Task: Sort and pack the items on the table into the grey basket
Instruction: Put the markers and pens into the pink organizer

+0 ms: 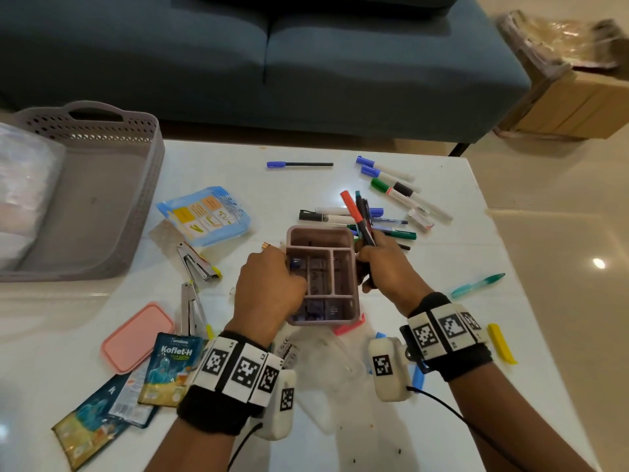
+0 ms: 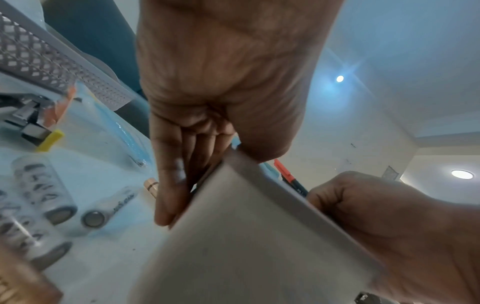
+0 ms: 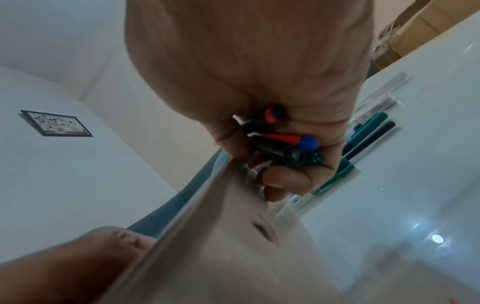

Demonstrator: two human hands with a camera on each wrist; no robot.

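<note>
A small pinkish-grey divided organizer box (image 1: 323, 274) stands mid-table with dark items in its compartments. My left hand (image 1: 289, 267) grips its left wall; the left wrist view shows the fingers (image 2: 168, 185) flat against the outside of the box (image 2: 259, 246) and the thumb over the rim. My right hand (image 1: 371, 264) is at the box's right side, fisted round a bundle of pens (image 1: 359, 216) with red, teal and black barrels pointing up. The pen ends (image 3: 285, 144) show in the right wrist view. The grey basket (image 1: 102, 199) sits at the far left.
Loose markers (image 1: 394, 185) and pens lie behind and right of the box. A blue packet (image 1: 204, 216), staplers (image 1: 197, 264), pink lid (image 1: 138, 337) and sachets (image 1: 170, 369) lie left. Batteries (image 2: 44, 191) lie by the box. A white bag (image 1: 23, 199) is in the basket.
</note>
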